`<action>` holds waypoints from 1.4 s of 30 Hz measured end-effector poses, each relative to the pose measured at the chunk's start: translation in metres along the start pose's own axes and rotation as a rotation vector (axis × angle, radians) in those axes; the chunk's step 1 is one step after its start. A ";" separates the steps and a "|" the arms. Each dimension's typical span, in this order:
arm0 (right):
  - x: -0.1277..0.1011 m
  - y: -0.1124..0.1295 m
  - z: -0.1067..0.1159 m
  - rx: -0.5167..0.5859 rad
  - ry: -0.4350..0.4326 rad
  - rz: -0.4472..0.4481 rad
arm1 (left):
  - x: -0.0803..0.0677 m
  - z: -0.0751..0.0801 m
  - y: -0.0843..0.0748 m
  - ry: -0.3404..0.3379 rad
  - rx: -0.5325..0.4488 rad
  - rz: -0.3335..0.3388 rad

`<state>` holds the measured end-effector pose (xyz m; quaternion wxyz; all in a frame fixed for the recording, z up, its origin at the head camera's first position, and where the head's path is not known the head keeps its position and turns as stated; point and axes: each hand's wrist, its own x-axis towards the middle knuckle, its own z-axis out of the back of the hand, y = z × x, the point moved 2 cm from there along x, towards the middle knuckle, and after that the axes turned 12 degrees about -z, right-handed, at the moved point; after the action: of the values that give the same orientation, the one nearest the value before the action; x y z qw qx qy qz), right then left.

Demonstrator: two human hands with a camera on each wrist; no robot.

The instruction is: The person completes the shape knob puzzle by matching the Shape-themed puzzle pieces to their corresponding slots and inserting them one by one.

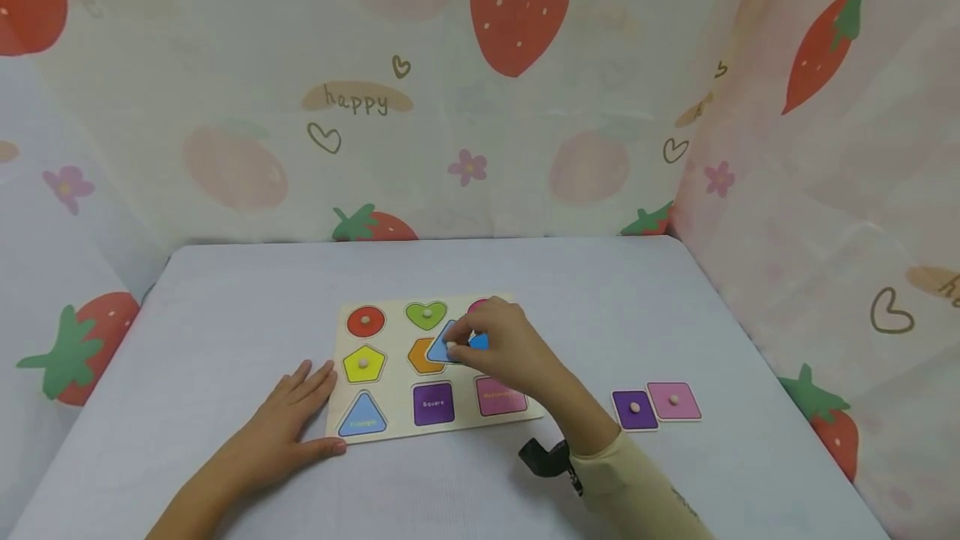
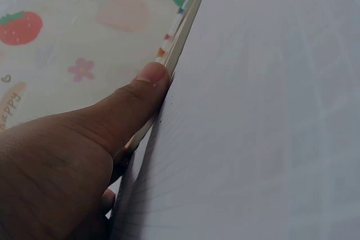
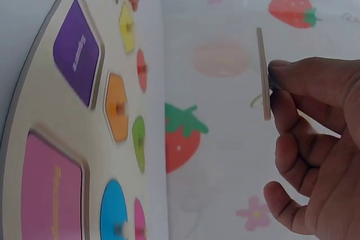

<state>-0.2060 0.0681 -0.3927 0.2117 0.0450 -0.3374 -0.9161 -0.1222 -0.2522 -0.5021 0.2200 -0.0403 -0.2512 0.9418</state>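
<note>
Left hand: the left hand (image 1: 281, 432) is laid flat on the table (image 1: 225, 307), fingers straight, thumb pressed along the near-left edge of the puzzle board (image 1: 397, 433); nothing is grasped in this grip.
Right hand: the right hand (image 1: 504, 348) is held above the middle of the board, and a light blue triangle piece (image 1: 442, 342) is pinched by its peg between thumb and fingertips, as the right wrist view shows edge-on (image 3: 262, 74).
Piece held: the triangle is lifted clear of the board and tilted, just over the orange hexagon (image 1: 422, 359).
Board near the grip: the triangle recess (image 1: 363, 417) lies toward the left hand; the square recess (image 1: 433, 403) and rectangle recess (image 1: 497, 397) lie just below the right grip.
Loose pieces: a purple square (image 1: 634, 409) and a pink rectangle (image 1: 673, 400) lie on the table, well right of the right wrist.
Step judged: carrying of the triangle is in hand.
Next move judged: the piece would need to be levelled, turned to match its recess, and lowered in.
</note>
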 end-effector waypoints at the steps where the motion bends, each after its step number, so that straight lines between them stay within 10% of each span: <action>1: 0.001 0.004 -0.002 -0.001 0.006 0.014 | 0.000 0.000 0.000 0.000 0.003 -0.001; 21: 0.021 0.051 -0.069 -0.128 0.126 0.059 | -0.002 0.001 0.001 -0.030 -0.007 -0.066; 42: 0.027 0.044 -0.115 -0.239 0.172 0.047 | -0.002 0.004 0.002 -0.006 0.012 -0.052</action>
<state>-0.1886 -0.0420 -0.4513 0.2649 0.0901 -0.2077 -0.9373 -0.1221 -0.2559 -0.4999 0.2437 -0.0295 -0.2472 0.9374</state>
